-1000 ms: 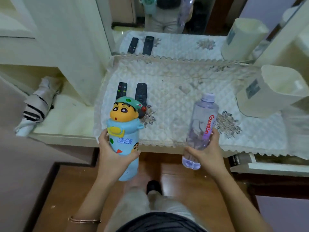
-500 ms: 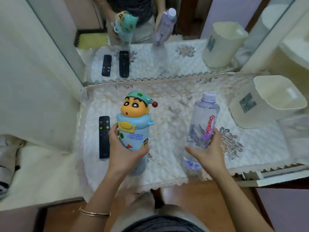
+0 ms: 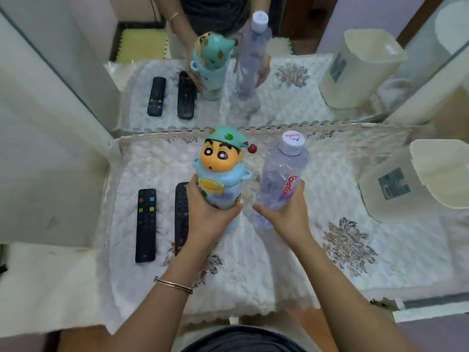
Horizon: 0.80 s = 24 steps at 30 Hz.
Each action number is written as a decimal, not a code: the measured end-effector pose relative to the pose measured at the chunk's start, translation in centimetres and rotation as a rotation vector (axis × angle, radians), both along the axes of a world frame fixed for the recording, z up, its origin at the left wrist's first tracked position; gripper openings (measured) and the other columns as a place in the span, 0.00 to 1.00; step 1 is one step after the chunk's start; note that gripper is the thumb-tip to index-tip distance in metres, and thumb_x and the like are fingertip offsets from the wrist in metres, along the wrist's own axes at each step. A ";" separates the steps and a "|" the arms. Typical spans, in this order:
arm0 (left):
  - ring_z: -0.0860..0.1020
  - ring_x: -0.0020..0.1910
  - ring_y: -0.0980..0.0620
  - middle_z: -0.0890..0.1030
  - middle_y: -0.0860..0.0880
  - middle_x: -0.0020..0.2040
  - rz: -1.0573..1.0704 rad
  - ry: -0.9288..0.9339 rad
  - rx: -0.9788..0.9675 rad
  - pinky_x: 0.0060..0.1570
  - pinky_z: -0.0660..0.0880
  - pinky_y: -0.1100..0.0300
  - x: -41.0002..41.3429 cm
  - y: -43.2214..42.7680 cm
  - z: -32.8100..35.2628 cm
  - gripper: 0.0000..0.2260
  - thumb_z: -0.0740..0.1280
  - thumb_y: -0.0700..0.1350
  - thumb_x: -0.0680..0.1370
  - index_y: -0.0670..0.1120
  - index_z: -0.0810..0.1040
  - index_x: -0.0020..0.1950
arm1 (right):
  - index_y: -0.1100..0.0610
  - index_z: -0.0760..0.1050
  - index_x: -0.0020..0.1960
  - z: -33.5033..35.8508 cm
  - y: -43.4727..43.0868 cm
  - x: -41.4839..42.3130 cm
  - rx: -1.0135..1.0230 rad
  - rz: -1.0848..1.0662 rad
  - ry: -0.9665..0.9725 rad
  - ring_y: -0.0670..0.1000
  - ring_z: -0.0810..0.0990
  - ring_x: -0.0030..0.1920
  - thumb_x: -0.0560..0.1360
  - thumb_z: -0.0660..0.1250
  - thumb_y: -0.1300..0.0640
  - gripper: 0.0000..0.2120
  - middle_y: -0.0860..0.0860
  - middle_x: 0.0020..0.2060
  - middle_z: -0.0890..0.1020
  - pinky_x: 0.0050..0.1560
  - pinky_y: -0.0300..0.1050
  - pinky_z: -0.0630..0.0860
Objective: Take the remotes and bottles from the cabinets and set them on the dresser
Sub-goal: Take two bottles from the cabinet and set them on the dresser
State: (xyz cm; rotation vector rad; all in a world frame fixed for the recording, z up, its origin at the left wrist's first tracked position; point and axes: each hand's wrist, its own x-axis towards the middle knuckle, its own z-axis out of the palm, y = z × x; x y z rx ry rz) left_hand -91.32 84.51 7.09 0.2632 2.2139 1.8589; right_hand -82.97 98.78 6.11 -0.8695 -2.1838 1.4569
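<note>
We see the slim black plastic remote near the left edge of the white quilted dresser top, with the wider black plastic remote just right of it, both lying front to back. Our left hand holds the blue cartoon-figure plastic bottle upright over the middle, partly in front of the wider remote. Just right of it, our right hand holds the clear plastic water bottle. The cream plastic bin sits toward the right edge. The wall mirror stands behind the back edge.
</note>
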 end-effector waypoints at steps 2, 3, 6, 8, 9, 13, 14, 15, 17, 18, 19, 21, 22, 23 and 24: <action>0.79 0.56 0.52 0.76 0.40 0.58 0.034 -0.003 0.016 0.53 0.79 0.59 -0.1 0.3 -0.3 0.33 0.78 0.32 0.61 0.36 0.67 0.62 | 0.45 0.60 0.52 -0.5 0.4 -0.5 0.003 0.045 0.004 0.24 0.73 0.43 0.60 0.79 0.62 0.33 0.37 0.45 0.72 0.39 0.18 0.68; 0.79 0.56 0.48 0.76 0.38 0.58 0.053 -0.010 0.019 0.54 0.79 0.52 0.0 0.5 -0.4 0.34 0.79 0.33 0.60 0.34 0.67 0.62 | 0.45 0.60 0.53 -0.7 0.6 -0.8 -0.003 0.066 0.004 0.23 0.73 0.43 0.60 0.79 0.61 0.34 0.35 0.46 0.73 0.39 0.18 0.68; 0.79 0.56 0.52 0.77 0.43 0.58 0.143 -0.007 0.007 0.54 0.79 0.54 0.2 0.9 -0.7 0.37 0.80 0.37 0.59 0.39 0.65 0.63 | 0.41 0.61 0.48 -1.1 0.8 -1.9 -0.027 0.086 0.000 0.25 0.75 0.40 0.60 0.79 0.61 0.32 0.36 0.43 0.75 0.36 0.19 0.69; 0.79 0.55 0.55 0.77 0.45 0.58 0.172 0.008 0.003 0.53 0.79 0.58 0.4 1.2 -0.8 0.37 0.81 0.39 0.59 0.41 0.65 0.62 | 0.40 0.61 0.48 -1.3 0.7 -2.2 -0.037 0.096 0.000 0.26 0.76 0.39 0.60 0.80 0.58 0.32 0.38 0.41 0.74 0.34 0.19 0.69; 0.79 0.55 0.54 0.77 0.44 0.57 0.180 0.017 -0.001 0.52 0.79 0.59 0.5 1.3 -0.9 0.37 0.81 0.40 0.59 0.40 0.65 0.62 | 0.40 0.60 0.50 -1.5 0.8 -2.1 -0.048 0.108 0.009 0.27 0.76 0.41 0.60 0.80 0.58 0.33 0.37 0.43 0.74 0.35 0.20 0.70; 0.79 0.55 0.49 0.76 0.40 0.57 0.175 0.038 -0.029 0.51 0.79 0.60 0.6 1.4 -1.4 0.39 0.82 0.42 0.58 0.38 0.64 0.61 | 0.44 0.57 0.58 -1.8 1.3 -1.8 -0.104 0.198 0.038 0.40 0.77 0.54 0.61 0.79 0.61 0.38 0.47 0.57 0.74 0.52 0.29 0.74; 0.79 0.56 0.48 0.76 0.39 0.58 0.163 0.033 -0.029 0.51 0.80 0.58 0.6 1.4 -1.5 0.39 0.81 0.41 0.58 0.37 0.63 0.61 | 0.44 0.57 0.60 -1.8 1.5 -1.6 -0.120 0.237 0.039 0.46 0.76 0.58 0.62 0.78 0.62 0.39 0.52 0.60 0.73 0.56 0.35 0.74; 0.79 0.56 0.46 0.76 0.38 0.58 0.141 0.022 -0.021 0.52 0.80 0.54 0.6 1.3 -1.7 0.39 0.81 0.39 0.59 0.36 0.63 0.62 | 0.46 0.56 0.62 -1.7 1.8 -1.4 -0.135 0.280 0.030 0.49 0.76 0.60 0.62 0.77 0.62 0.39 0.54 0.61 0.73 0.57 0.39 0.74; 0.79 0.57 0.47 0.75 0.39 0.59 0.082 0.004 -0.004 0.52 0.80 0.50 0.6 0.9 -1.8 0.37 0.79 0.35 0.62 0.37 0.62 0.64 | 0.50 0.55 0.67 -1.7 2.4 -1.1 -0.148 0.361 -0.017 0.45 0.76 0.58 0.62 0.75 0.60 0.41 0.51 0.60 0.74 0.54 0.31 0.72; 0.78 0.57 0.52 0.74 0.42 0.59 0.054 -0.001 -0.005 0.52 0.80 0.55 0.7 0.7 -1.7 0.36 0.77 0.34 0.63 0.40 0.60 0.65 | 0.51 0.56 0.68 -1.7 2.8 -0.9 -0.137 0.392 -0.048 0.42 0.76 0.57 0.63 0.75 0.60 0.41 0.49 0.59 0.75 0.51 0.27 0.72; 0.78 0.57 0.58 0.74 0.46 0.59 0.020 -0.001 -0.009 0.51 0.78 0.63 0.8 0.5 -1.5 0.36 0.75 0.32 0.65 0.44 0.58 0.65 | 0.53 0.58 0.69 -1.7 3.1 -0.8 -0.113 0.412 -0.077 0.42 0.77 0.56 0.63 0.75 0.61 0.40 0.48 0.58 0.76 0.48 0.24 0.71; 0.77 0.54 0.67 0.74 0.49 0.57 -0.041 0.017 -0.012 0.47 0.74 0.73 1.1 0.2 -1.2 0.34 0.73 0.30 0.66 0.45 0.60 0.64 | 0.58 0.64 0.66 -1.7 3.4 -0.7 -0.048 0.406 -0.109 0.39 0.78 0.51 0.64 0.75 0.62 0.34 0.49 0.55 0.78 0.43 0.20 0.70; 0.77 0.53 0.69 0.76 0.51 0.55 -0.043 0.040 -0.019 0.46 0.73 0.76 1.2 0.0 -1.0 0.32 0.73 0.30 0.66 0.47 0.63 0.63 | 0.60 0.67 0.64 -1.6 3.4 -0.5 -0.024 0.387 -0.111 0.35 0.78 0.47 0.64 0.75 0.61 0.31 0.49 0.52 0.79 0.41 0.20 0.69; 0.77 0.51 0.71 0.76 0.55 0.53 -0.023 0.067 -0.031 0.45 0.72 0.78 1.3 -0.1 -0.8 0.31 0.74 0.30 0.66 0.51 0.65 0.61 | 0.61 0.70 0.62 -1.6 3.3 -0.3 -0.012 0.367 -0.110 0.30 0.77 0.45 0.64 0.75 0.61 0.28 0.49 0.50 0.80 0.41 0.19 0.69; 0.77 0.51 0.72 0.77 0.58 0.51 0.003 0.089 -0.038 0.44 0.72 0.79 1.4 -0.1 -0.6 0.30 0.75 0.31 0.65 0.53 0.67 0.58 | 0.61 0.71 0.60 -1.5 3.1 -0.2 -0.005 0.349 -0.107 0.27 0.75 0.44 0.64 0.76 0.60 0.27 0.47 0.48 0.79 0.40 0.19 0.68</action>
